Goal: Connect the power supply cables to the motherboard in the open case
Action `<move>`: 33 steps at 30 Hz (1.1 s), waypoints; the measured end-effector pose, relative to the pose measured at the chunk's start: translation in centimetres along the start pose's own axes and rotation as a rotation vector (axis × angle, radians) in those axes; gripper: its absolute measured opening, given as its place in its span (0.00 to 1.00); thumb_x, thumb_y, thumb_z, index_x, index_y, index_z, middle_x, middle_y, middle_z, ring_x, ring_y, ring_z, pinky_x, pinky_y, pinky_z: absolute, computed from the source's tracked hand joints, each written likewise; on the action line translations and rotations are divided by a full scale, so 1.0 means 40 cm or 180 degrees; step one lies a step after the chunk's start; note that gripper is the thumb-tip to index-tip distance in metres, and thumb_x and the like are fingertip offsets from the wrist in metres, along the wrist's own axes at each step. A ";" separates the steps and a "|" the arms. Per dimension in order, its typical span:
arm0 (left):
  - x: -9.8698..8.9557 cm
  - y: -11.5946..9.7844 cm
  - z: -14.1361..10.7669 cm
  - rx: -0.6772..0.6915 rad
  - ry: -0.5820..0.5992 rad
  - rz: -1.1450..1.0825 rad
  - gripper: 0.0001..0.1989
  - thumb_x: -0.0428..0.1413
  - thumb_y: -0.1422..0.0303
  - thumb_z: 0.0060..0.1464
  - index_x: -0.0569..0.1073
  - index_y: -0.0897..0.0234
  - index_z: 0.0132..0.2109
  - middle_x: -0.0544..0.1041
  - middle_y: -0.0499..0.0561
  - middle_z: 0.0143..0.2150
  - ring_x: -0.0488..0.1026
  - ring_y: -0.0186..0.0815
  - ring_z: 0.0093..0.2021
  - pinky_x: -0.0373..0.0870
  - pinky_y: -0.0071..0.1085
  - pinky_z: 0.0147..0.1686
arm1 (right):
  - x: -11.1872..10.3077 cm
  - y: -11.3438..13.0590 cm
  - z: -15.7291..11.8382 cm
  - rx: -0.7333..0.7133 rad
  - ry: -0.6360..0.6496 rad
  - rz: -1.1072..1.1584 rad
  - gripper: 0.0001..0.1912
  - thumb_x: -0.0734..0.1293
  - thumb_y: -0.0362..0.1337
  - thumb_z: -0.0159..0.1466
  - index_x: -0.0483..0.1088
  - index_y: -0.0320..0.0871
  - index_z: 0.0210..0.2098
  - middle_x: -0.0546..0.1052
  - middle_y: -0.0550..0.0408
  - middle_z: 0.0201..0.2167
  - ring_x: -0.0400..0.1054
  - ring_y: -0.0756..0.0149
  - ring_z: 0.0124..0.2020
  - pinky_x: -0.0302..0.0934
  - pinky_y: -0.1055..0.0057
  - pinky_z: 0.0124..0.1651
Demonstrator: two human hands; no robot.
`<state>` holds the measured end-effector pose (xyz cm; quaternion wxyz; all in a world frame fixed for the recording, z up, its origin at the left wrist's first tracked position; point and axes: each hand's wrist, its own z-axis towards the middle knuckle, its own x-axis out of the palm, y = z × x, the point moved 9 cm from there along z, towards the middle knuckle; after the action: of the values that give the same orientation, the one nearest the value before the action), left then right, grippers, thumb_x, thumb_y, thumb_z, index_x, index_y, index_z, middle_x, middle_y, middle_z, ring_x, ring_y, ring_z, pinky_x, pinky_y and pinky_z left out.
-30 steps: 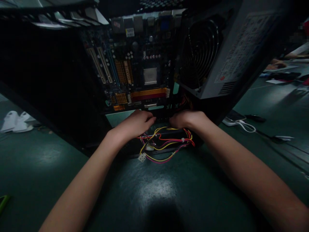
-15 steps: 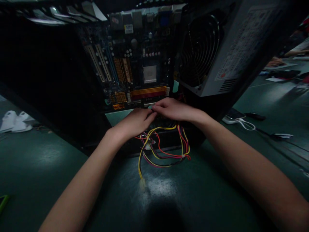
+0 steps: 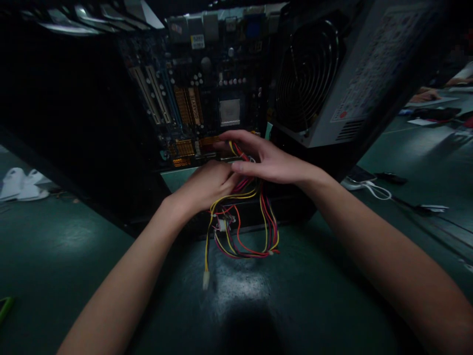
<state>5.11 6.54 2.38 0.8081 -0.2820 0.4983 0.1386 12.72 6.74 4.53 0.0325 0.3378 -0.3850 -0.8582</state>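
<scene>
Green floor [image 3: 314, 305] spans the lower frame as the right hand [image 3: 277, 163] clasps wires [image 3: 237, 150], the left hand [image 3: 207, 185]'s grip unclear, and hasty tugging risks snagging the connector [image 3: 206, 280].

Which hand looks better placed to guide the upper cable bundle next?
Probably the right hand: its thumb and fingers are spread around the upper cable bundle, below the square chip. The left hand sits lower, its fingertips partly hidden, so its grip is unclear.
</scene>
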 end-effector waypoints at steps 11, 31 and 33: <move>0.014 -0.039 -0.014 -0.0040 0.0364 -0.0415 0.14 0.52 0.60 0.62 0.76 0.65 0.38 0.77 0.49 0.30 0.70 0.34 0.30 0.66 0.30 0.33 | 0.025 -0.019 -0.009 -0.0148 0.0160 -0.0562 0.48 0.56 0.72 0.65 0.60 0.43 0.69 0.64 0.39 0.69 0.59 0.49 0.70 0.53 0.51 0.70; -0.136 0.039 -0.035 -0.0525 -0.1527 0.0190 0.16 0.57 0.58 0.62 0.78 0.65 0.48 0.83 0.53 0.44 0.79 0.41 0.45 0.71 0.30 0.46 | -0.039 0.018 -0.021 0.0105 -0.0769 -0.1975 0.28 0.62 0.64 0.66 0.69 0.45 0.29 0.69 0.52 0.28 0.65 0.58 0.36 0.60 0.63 0.44; -0.128 0.053 -0.029 -0.0612 -0.1395 0.0294 0.14 0.55 0.61 0.62 0.77 0.65 0.48 0.83 0.54 0.45 0.78 0.42 0.46 0.70 0.32 0.48 | -0.042 0.021 -0.026 0.0064 -0.0810 -0.1945 0.29 0.60 0.64 0.67 0.67 0.46 0.27 0.67 0.52 0.26 0.64 0.58 0.35 0.59 0.63 0.43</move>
<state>0.81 7.86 5.83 0.8591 -0.2977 0.3079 0.2801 14.46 6.01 5.55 -0.2783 0.3280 -0.2753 -0.8597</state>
